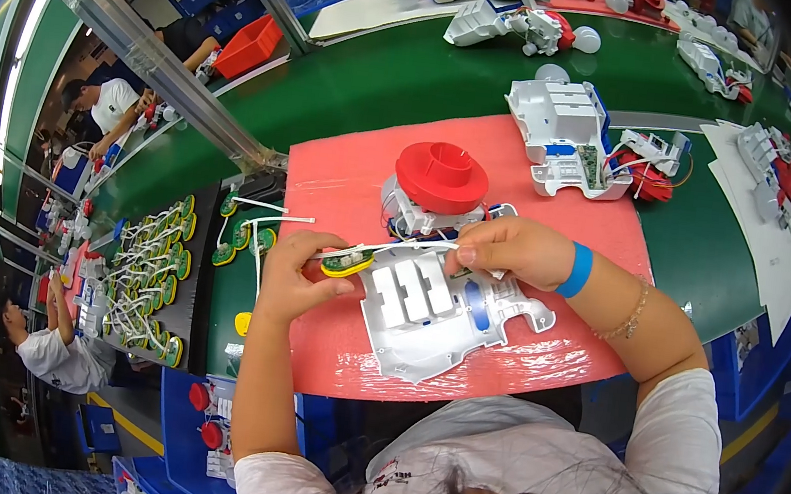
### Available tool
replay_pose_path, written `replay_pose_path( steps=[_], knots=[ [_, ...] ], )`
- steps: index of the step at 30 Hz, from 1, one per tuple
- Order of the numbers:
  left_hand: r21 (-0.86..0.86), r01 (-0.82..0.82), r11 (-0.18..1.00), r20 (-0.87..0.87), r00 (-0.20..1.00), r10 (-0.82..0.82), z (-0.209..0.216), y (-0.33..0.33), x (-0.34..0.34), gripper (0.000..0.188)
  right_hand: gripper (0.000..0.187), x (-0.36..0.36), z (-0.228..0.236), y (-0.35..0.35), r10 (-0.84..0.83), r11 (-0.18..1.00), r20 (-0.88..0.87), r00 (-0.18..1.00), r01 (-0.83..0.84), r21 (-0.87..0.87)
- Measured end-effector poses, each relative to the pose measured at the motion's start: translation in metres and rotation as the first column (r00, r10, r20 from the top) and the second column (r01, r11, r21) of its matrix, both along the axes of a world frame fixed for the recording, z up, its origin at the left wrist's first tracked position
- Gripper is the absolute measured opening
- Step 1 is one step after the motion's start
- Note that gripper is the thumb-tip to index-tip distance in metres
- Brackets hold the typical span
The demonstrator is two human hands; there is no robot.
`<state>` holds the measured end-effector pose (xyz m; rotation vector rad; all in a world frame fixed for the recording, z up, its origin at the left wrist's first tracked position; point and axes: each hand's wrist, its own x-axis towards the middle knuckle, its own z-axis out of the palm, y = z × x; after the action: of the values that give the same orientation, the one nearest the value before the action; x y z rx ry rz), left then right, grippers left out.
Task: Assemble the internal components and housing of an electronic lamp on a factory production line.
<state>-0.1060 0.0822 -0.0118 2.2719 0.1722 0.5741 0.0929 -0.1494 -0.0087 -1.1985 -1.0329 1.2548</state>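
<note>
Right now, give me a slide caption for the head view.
Left hand holds a green-and-yellow board, right hand pinches white cable, at a white plastic housing.

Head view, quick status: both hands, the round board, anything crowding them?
Left hand gripping round green-and-yellow board. Right hand pinching white cable. White shell close below, red-topped unit just beyond.

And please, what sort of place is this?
Most likely a factory assembly line: similar white shells repeat along the green bench, green boards are laid out in rows, and other people work at the left.
</note>
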Motion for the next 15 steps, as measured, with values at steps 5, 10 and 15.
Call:
replay_pose_path(
  steps=[5, 10, 15],
  knots=[
    [-0.053, 0.063, 0.997, -0.006, 0.998, -0.063, 0.012, -0.004, -0.006, 0.034, 0.026, -0.001, 0.003, 0.004, -0.056, 0.998, 0.18, 0.982, 0.057, 0.003],
    [0.042, 0.017, 0.999, -0.02, 1.0, -0.016, 0.021, -0.011, 0.005, 0.02, 0.024, -0.019, 0.01, 0.007, -0.111, 0.962, 0.63, 0.769, -0.076, 0.262],
    [-0.295, -0.235, 0.926, -0.17, 0.967, 0.191, 0.022, -0.015, 0.016, 0.021, 0.023, -0.042, 0.011, 0.002, -0.153, 0.903, 0.839, 0.523, -0.27, 0.333]
  ],
)
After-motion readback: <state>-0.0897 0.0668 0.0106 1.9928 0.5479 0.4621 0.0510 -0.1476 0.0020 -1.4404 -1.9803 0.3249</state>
